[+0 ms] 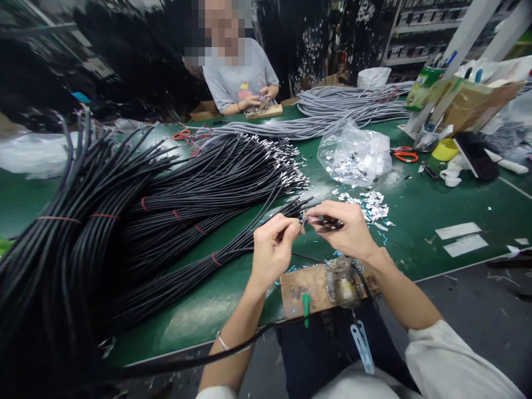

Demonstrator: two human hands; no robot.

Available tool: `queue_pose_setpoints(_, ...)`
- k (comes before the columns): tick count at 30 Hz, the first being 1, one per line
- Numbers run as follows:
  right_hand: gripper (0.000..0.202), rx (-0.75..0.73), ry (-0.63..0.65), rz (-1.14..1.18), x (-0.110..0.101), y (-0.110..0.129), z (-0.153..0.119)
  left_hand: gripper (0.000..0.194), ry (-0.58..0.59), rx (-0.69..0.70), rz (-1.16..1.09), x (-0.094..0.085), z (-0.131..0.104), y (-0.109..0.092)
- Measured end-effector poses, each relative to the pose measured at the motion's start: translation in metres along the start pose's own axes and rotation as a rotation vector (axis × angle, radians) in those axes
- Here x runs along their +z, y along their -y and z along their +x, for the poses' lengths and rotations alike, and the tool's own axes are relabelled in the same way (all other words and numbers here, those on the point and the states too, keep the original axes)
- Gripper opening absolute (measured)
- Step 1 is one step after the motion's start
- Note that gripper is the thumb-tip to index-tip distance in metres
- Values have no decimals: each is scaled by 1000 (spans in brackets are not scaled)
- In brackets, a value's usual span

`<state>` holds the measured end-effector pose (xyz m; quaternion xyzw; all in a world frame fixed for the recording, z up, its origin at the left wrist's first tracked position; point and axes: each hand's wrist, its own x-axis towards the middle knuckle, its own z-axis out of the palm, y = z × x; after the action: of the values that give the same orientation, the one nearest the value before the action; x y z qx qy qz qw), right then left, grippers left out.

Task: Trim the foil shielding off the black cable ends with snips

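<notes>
Green surface [419, 216]: black cables [233, 166], some white-tipped; unfinished-looking coloured wires [303, 215] were pinched by left hand [275, 244], dark tool [330, 224] by right hand [351, 228].

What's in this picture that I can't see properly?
Head view: thin coloured wire tip between the bare left hand and bare right hand; too small, partly covered by fingers.
Head view: dark handheld tool; the right hand hides its shape.
Head view: long black cable bundles; cut off by the left edge.
Head view: what the grey-shirted co-worker holds; too small.
</notes>
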<state>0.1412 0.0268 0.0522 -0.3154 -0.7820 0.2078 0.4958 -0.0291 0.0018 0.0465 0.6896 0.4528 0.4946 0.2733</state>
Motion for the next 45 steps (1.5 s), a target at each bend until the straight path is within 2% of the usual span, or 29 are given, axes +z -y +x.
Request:
queue_pose_setpoints(5,17,55,33,56,2,1,1,35,48,-15,-62,0,2,2)
queue_pose_setpoints(9,13,105,-108,57,6,2,1,35,21,-45,-100,-1,2,3)
queue_pose_setpoints(13,7,50,-213,14,7,6,-1,33,-17,-52,-96,1,1,3)
queue_pose_setpoints(19,7,-6,-195,-3,8,5,-2,27,-42,-15,-54,5,0,1)
queue_pose_setpoints(27,15,45,-140,-19,9,4,-3,23,-68,5,-20,7,-1,3)
queue_pose_setpoints(29,14,99,-141,22,10,4,-3,24,-69,-7,-15,7,-1,4)
queue_pose_setpoints(33,10,295,-106,249,15,5,-1,26,-71,-29,-57,7,-1,5)
queue_pose_setpoints(35,12,315,-93,286,16,5,-1,27,-76,-34,-75,7,0,5)
queue_pose_setpoints(37,10,262,-135,205,16,5,-2,27,-78,-41,-82,7,0,5)
queue_pose_setpoints(41,12,72,-297,-51,14,6,-5,26,-82,-57,-80,7,-1,5)
queue_pose_setpoints(45,22,-71,-294,-138,14,5,-7,25,-88,-25,-45,7,-1,4)
